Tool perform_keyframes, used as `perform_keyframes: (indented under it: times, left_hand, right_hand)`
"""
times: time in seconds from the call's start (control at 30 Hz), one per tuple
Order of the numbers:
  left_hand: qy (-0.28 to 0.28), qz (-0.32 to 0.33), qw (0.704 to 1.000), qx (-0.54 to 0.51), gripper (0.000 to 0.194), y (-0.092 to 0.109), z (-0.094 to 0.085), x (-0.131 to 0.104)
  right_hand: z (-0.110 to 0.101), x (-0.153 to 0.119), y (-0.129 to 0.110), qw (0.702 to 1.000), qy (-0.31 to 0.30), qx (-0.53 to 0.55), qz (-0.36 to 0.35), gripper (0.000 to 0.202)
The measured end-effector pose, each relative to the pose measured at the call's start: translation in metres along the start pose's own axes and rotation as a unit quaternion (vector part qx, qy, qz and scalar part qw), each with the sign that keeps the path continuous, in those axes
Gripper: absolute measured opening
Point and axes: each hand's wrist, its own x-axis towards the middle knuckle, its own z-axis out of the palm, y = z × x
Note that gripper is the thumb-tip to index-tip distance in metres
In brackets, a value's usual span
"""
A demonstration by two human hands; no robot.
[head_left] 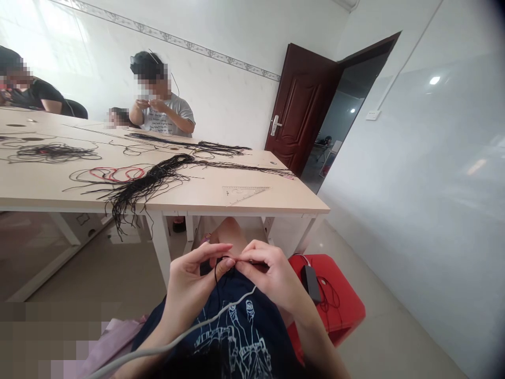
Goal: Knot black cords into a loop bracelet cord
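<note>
My left hand [196,269] and my right hand [269,267] meet over my lap, fingertips almost touching. A thin black cord [216,280] is pinched between the thumb and fingers of the left hand, and a strand hangs down below it. The right hand also pinches the cord, with a dark stretch showing between its thumb and index finger. Fingers hide the exact spot where the strands meet. On the table ahead lies a thick bundle of black cords [152,176], its loose ends drooping over the front edge.
A light wooden table [197,197] carries a clear set square [244,193], red cord [116,173] and more black cords [59,152]. A red stool [343,300] with a black adapter [311,284] stands at right. A white cable [177,339] crosses my lap. Other people sit across the table.
</note>
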Motion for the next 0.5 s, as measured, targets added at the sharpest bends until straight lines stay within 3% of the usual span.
perform_keyframes:
  times: [0.3,0.5]
  left_hand:
    - [0.035,0.047,0.998,0.018,0.015,-0.0003,0.0048,-0.0028]
    - [0.002,-0.043,0.998,-0.047,0.019,0.002,0.0041,-0.0031]
  right_hand:
    - [-0.0003,-0.0001,-0.0003,1.0,-0.011,0.002,-0.004,0.019]
    - [-0.0016,-0.001,-0.0018,1.0,-0.002,0.01,-0.002,0.017]
